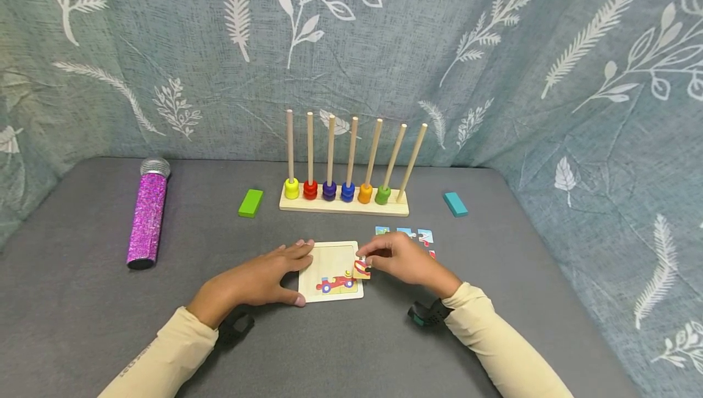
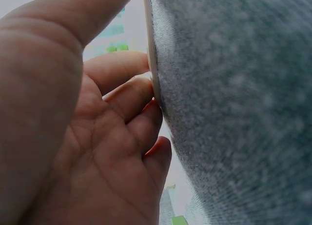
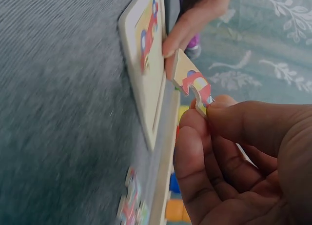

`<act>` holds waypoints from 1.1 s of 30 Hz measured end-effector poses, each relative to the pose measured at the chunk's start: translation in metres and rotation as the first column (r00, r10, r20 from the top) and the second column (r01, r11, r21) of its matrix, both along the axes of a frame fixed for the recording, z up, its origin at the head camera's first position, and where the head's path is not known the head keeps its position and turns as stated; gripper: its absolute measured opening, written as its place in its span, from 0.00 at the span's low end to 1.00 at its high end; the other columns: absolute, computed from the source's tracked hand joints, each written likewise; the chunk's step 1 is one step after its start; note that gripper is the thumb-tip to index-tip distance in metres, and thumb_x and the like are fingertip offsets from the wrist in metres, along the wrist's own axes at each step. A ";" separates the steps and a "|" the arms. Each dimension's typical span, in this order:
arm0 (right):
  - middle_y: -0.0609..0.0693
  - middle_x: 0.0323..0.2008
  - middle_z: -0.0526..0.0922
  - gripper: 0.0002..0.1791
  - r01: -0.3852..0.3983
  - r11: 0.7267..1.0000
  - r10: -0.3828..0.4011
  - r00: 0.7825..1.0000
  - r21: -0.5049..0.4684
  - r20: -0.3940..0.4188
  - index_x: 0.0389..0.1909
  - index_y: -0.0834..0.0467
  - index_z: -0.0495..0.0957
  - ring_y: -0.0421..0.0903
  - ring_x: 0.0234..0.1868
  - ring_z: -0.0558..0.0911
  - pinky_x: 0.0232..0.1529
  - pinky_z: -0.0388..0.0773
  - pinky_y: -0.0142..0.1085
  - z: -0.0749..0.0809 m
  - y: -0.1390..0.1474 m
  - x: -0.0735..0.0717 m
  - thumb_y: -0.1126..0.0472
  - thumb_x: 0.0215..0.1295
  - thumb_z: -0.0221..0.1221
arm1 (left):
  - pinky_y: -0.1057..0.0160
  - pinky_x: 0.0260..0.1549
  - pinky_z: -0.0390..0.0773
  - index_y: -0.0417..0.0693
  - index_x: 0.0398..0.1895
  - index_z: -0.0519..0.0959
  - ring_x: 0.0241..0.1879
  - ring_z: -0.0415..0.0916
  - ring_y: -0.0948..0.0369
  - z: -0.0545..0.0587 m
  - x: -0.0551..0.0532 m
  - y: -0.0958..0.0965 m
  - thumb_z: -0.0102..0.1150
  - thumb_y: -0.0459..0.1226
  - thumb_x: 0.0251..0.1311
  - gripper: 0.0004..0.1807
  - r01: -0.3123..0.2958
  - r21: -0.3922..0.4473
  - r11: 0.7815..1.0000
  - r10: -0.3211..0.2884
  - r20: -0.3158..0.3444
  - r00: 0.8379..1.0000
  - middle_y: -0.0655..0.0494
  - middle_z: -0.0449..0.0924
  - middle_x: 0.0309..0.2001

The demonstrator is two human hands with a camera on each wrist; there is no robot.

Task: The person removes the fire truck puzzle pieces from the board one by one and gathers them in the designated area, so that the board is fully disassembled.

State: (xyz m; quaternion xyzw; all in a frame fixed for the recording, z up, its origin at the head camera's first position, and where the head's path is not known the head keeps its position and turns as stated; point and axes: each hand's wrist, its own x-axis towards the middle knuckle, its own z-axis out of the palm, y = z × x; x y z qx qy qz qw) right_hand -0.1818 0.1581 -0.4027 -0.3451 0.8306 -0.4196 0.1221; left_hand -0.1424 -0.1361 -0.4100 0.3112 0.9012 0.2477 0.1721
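In the head view, a square wooden puzzle board [image 1: 328, 259] lies on the grey cloth. Fitted pieces along its bottom form part of a red racing car [image 1: 335, 284]. My left hand [image 1: 263, 277] rests at the board's left edge, thumb at the lower corner and fingers spread toward the top. Between thumb and fingertips my right hand [image 1: 405, 260] pinches a puzzle piece [image 1: 361, 270] over the board's right edge. The right wrist view shows that puzzle piece [image 3: 191, 78] tilted up, apart from the board [image 3: 152, 95]. Several loose puzzle pieces [image 1: 425, 237] lie beyond the right hand, partly hidden by it.
Behind the board stands a wooden peg rack [image 1: 343, 206] with coloured beads on upright rods. A green block [image 1: 251, 202] lies left of it, a teal block [image 1: 456, 204] right. A purple glittery microphone [image 1: 147, 218] lies far left. A patterned curtain [image 1: 219, 99] hangs behind.
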 end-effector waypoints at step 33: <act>0.55 0.38 0.86 0.09 0.061 0.998 -0.061 0.998 0.007 0.030 0.40 0.67 0.84 0.44 0.38 0.83 0.38 0.80 0.33 -0.010 0.039 -0.003 0.75 0.60 0.61 | 0.42 0.68 0.47 0.33 0.69 0.64 0.73 0.46 0.45 0.001 0.000 -0.001 0.70 0.47 0.54 0.44 0.006 0.001 1.000 -0.006 0.007 1.000 0.41 0.50 0.74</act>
